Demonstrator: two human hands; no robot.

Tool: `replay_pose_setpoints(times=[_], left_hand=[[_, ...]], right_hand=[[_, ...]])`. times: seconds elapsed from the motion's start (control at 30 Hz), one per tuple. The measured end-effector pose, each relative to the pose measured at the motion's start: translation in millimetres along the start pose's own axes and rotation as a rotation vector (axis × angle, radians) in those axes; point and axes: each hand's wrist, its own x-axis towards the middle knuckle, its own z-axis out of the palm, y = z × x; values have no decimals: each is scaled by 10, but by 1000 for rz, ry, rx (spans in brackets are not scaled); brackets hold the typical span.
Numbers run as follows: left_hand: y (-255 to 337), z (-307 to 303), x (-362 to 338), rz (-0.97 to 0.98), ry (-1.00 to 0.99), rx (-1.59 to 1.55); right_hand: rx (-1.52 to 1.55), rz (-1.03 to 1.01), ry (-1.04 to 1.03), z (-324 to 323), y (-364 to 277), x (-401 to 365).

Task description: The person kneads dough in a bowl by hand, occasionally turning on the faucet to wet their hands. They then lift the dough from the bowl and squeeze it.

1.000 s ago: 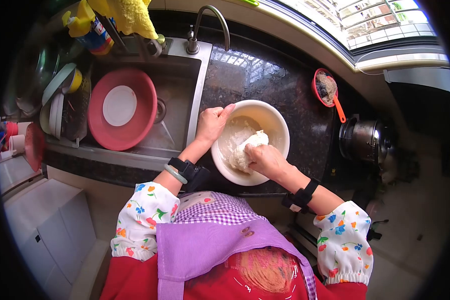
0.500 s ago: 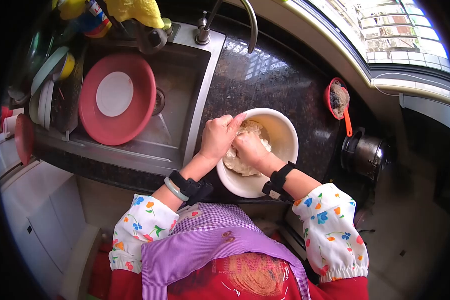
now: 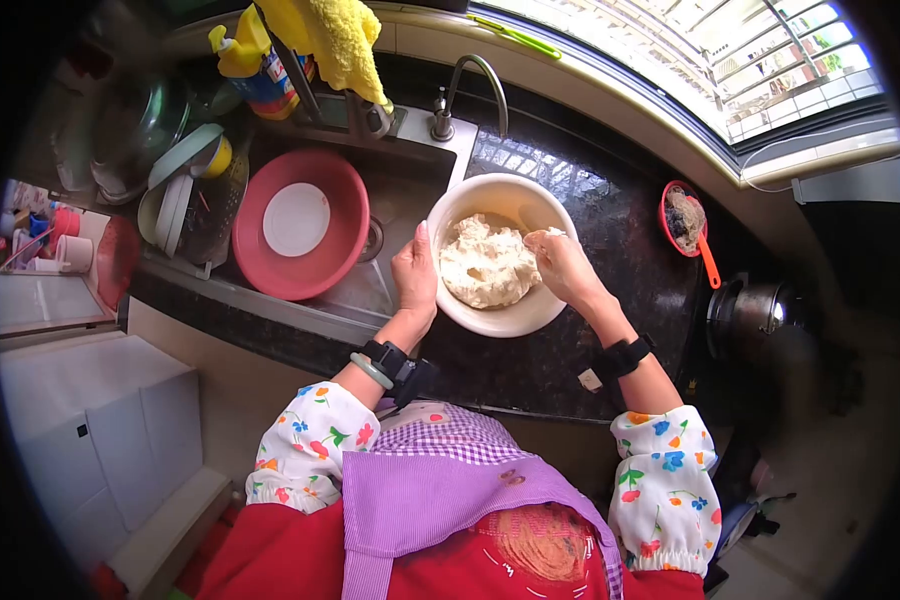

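A white bowl [image 3: 522,190] holds a lumpy mass of pale dough [image 3: 488,262]. My left hand [image 3: 416,272] is closed on the bowl's left rim, its thumb up along the edge and its fingers hidden underneath. Over the right rim reaches my right hand [image 3: 568,268], with curled fingers against the dough's right side. Whitish bits show at those fingers, though their tips are partly hidden. Both wrists wear black straps, and a pale bangle [image 3: 372,371] circles the left one.
Left of the bowl, a sink [image 3: 410,160] holds a red basin [image 3: 252,205] with a white plate [image 3: 296,219]. Behind it rises a faucet [image 3: 442,122]. Stacked dishes [image 3: 173,215] stand farther left. A red scoop [image 3: 707,262] lies right, near a metal pot [image 3: 750,315].
My hands have parted: the left moved from over the dough to the bowl's left rim, the right to the dough's right side. The bowl appears higher in view, and the camera view has shifted.
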Motion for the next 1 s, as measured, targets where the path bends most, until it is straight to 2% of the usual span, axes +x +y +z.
replay_pose_setpoints(times=[0.07,0.17,0.2,0.23,0.3,0.33,0.4,0.47,0.53,0.6,0.67,0.73,0.77,0.83,0.87,0.93,0.97,1.0], left_hand=[[3,25,-30,2,-6,-1],[-11,17,-95,-16,-51,-27],[-29,-3,-120,-49,-89,-48],[31,-58,-141,-39,-87,-53],[202,-263,-109,-370,-426,-134],[241,-354,-8,-367,-424,-135],[331,-490,259,-410,-610,48],[350,-451,590,-252,-522,239],[264,-400,1006,41,-476,271],[219,-338,1396,197,-447,298],[204,-300,1714,207,-449,329],[173,-134,1910,292,-375,114],[174,-69,1977,289,-377,113],[189,86,2103,554,-276,309],[223,162,2161,526,-261,415],[145,370,2338,612,-247,290],[222,472,2327,579,-246,239],[307,538,2314,590,-259,290]], right_hand=[[7,28,92,-13,-13,77],[-134,243,-122,127,-107,246],[-197,227,-167,205,-120,264],[-276,184,-128,292,-132,281],[-325,119,-35,498,-5,289],[-325,116,-34,494,-18,298],[-314,124,-47,461,-67,303],[-302,148,-74,452,-105,327],[-270,164,-68,436,-125,357],[-244,148,-64,436,-90,399],[-220,138,-61,443,-30,433],[-128,79,25,443,33,515],[-129,83,24,438,66,582],[-43,104,5,426,148,733],[-45,110,4,457,215,788],[424,211,100,528,365,879],[419,220,97,458,333,933],[277,177,-14,370,310,991]])
